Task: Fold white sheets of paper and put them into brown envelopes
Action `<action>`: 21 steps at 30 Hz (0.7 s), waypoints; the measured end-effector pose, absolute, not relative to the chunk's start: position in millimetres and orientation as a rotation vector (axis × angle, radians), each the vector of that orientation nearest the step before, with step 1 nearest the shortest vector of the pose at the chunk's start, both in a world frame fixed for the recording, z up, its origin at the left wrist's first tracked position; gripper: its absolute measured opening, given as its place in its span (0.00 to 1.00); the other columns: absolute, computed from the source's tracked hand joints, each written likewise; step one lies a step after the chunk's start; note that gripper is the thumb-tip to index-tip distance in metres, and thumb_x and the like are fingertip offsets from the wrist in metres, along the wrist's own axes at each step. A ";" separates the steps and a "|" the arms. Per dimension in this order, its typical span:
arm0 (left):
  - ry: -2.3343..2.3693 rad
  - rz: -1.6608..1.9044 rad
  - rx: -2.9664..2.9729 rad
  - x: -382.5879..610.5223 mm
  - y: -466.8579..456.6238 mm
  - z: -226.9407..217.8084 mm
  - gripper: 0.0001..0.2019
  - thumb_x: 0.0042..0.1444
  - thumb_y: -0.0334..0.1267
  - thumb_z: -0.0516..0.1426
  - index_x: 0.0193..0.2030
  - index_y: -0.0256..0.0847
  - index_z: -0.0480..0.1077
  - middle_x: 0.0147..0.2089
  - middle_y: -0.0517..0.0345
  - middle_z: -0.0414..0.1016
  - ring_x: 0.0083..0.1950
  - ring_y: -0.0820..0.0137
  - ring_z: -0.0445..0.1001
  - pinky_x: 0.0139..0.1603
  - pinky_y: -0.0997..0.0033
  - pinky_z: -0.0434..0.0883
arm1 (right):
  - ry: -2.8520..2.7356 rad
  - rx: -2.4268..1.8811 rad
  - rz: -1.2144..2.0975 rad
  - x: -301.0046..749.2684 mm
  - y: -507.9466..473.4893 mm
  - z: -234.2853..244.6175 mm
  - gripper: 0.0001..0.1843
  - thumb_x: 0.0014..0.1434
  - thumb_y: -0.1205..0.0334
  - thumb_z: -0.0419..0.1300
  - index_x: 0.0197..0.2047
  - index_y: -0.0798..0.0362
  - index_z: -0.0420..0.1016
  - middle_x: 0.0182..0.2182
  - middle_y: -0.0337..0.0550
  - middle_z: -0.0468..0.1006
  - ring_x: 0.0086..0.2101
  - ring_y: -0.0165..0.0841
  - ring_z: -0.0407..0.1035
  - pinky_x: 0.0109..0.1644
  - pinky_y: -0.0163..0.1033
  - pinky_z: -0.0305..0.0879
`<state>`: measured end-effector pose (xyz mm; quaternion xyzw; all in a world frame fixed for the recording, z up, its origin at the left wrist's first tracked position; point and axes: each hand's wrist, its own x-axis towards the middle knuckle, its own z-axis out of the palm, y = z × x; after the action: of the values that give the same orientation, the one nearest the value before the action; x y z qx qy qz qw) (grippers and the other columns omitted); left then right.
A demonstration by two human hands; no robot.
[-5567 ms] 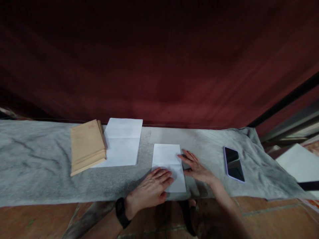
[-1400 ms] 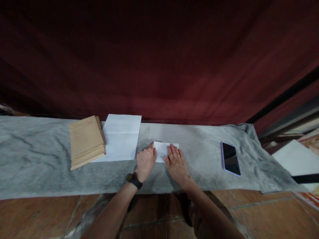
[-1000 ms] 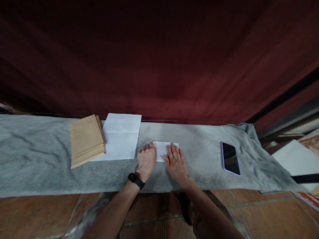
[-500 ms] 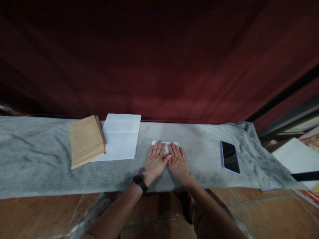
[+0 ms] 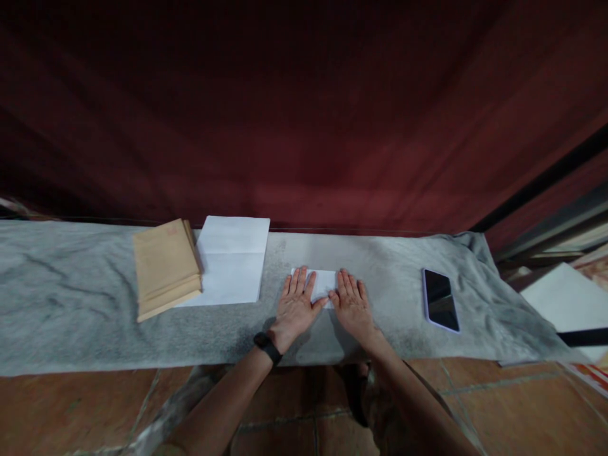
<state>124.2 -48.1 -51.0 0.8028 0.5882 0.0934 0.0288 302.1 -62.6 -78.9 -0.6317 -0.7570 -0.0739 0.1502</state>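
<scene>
A small folded sheet of white paper point(image 5: 324, 283) lies flat on the grey cloth, partly hidden under my hands. My left hand point(image 5: 295, 307) rests flat on its left part, fingers stretched out and pointing away from me. On the right edge of the paper lies my right hand point(image 5: 352, 308), also flat with fingers extended. The thumbs point inward towards each other, leaving the middle of the paper showing between them. Neither hand grips anything.
A stack of white paper point(image 5: 234, 263) with a crease lies to the left, partly under several brown envelopes point(image 5: 166, 263). A phone point(image 5: 441, 299) in a purple case lies to the right. Grey cloth point(image 5: 85, 297) covers the narrow bench before a dark red curtain point(image 5: 304, 126).
My right hand has slid to the right across the paper, away from my left hand, so more of the paper shows between them. The left hand has stayed nearly in place.
</scene>
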 end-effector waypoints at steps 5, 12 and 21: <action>1.821 0.285 2.486 124.5 -47.6 -53.2 0.36 0.66 0.61 0.46 0.74 0.41 0.53 0.78 0.46 0.45 0.78 0.56 0.44 0.76 0.51 0.45 | -2.131 -1.843 -0.230 305.0 -64.9 -77.0 0.30 0.74 0.56 0.42 0.71 0.65 0.56 0.69 0.61 0.60 0.67 0.48 0.56 0.69 0.57 0.50; 1.811 0.223 2.471 124.8 -47.2 -51.3 0.33 0.67 0.54 0.49 0.74 0.39 0.54 0.78 0.45 0.45 0.78 0.55 0.44 0.76 0.51 0.44 | -2.208 -1.682 -0.106 283.4 -77.9 -74.4 0.32 0.73 0.53 0.42 0.73 0.65 0.53 0.70 0.60 0.57 0.69 0.44 0.52 0.70 0.53 0.53; 1.862 0.245 2.443 118.4 -41.6 -48.0 0.31 0.70 0.53 0.44 0.74 0.40 0.55 0.77 0.48 0.48 0.78 0.58 0.45 0.76 0.52 0.43 | -2.213 -1.732 -0.187 292.8 -77.8 -73.5 0.32 0.74 0.52 0.43 0.72 0.66 0.55 0.69 0.60 0.59 0.69 0.44 0.54 0.71 0.51 0.50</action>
<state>118.4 -41.6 -48.0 0.7924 0.6041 0.0796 0.0298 292.8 -77.8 -73.5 -0.6068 -0.7754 -0.0655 0.1620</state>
